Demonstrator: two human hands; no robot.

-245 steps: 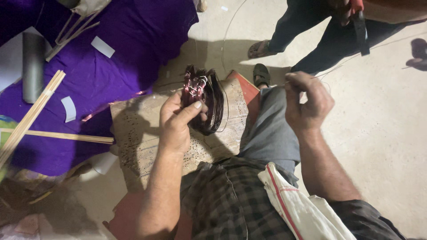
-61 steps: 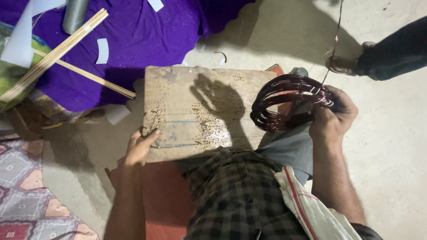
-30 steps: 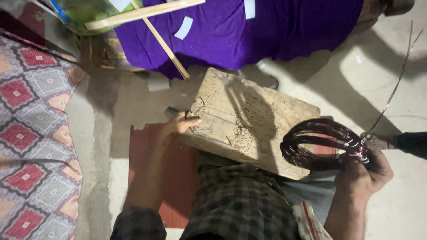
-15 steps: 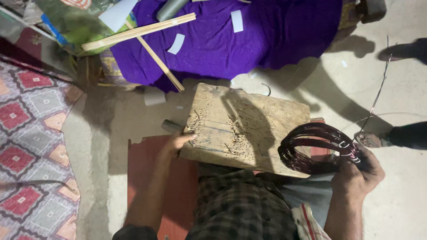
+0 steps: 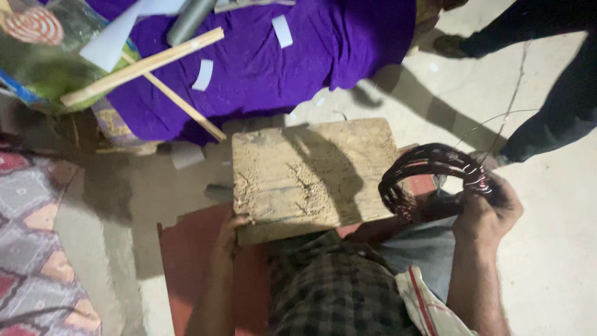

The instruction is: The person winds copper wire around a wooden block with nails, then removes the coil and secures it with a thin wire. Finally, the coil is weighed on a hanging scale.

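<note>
Head view: a seated person is steadying a board and holding a wire coil.

The left hand (image 5: 231, 229) is gripping the wooden board (image 5: 314, 177) at its 7 o'clock corner; the right hand (image 5: 488, 211), at 3 o'clock, is closed around the dark copper wire coil (image 5: 429, 171). Purple cloth (image 5: 292, 62) is covering the concrete floor (image 5: 553, 249) at 12 o'clock.

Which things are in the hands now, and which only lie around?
In hand:
- wire coil, held by the right hand
- wooden board, left hand at its near edge

Lying around:
- purple cloth
- wooden sticks
- grey tube
- patterned rug
</note>
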